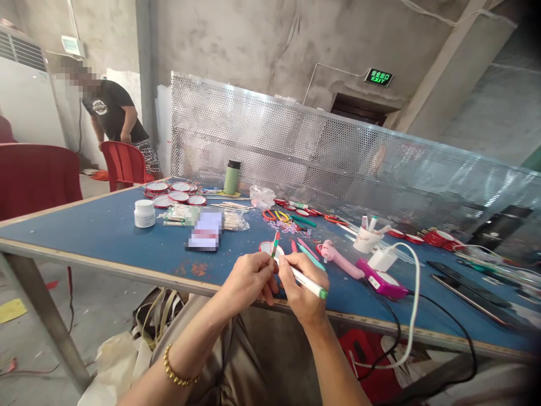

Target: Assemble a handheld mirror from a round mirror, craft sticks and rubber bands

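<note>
One white marker (pixel 309 281) slants in the closed fingers of the right hand (pixel 310 304), green end toward the lower right, other end up-left toward one slim stick (pixel 275 243). Striped red, white and green, that stick stands nearly upright, pinched by the left hand (pixel 248 279) above the surface (pixel 127 242). Beyond sit one white jar (pixel 145 215) and one green, dark-lidded bottle (pixel 231 179).

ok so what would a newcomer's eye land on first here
Likely the right hand holding a white marker and the left hand a small red-and-green strip, at the near edge of the blue table. Beyond it stands a perforated metal panel, with a lit exit sign at upper right.
</note>
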`<state>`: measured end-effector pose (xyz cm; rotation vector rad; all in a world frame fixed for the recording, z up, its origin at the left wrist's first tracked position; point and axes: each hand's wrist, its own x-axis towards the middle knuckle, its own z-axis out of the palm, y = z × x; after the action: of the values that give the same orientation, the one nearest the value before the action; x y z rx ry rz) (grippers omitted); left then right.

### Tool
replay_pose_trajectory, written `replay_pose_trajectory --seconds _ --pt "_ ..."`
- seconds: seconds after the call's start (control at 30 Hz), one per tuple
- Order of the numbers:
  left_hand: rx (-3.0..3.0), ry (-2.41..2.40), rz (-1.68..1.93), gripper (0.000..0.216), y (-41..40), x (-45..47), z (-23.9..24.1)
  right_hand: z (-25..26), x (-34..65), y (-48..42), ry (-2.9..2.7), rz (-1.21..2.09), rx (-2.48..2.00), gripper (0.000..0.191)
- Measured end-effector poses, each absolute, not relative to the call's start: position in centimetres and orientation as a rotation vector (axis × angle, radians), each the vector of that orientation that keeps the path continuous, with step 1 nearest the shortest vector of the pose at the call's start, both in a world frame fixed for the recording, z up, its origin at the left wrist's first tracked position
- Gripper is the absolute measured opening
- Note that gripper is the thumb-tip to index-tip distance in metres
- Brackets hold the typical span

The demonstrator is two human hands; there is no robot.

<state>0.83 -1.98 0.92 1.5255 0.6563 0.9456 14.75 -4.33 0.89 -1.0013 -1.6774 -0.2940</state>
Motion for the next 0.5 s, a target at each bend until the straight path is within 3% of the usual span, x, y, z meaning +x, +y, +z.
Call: replay_pose_trajectory --seconds 0.5 --pt "1.508 0.654 0.939 0.015 -2.03 0.85 0.90 0.75 14.78 -4.30 -1.644 -0.264 -0.987 0.016"
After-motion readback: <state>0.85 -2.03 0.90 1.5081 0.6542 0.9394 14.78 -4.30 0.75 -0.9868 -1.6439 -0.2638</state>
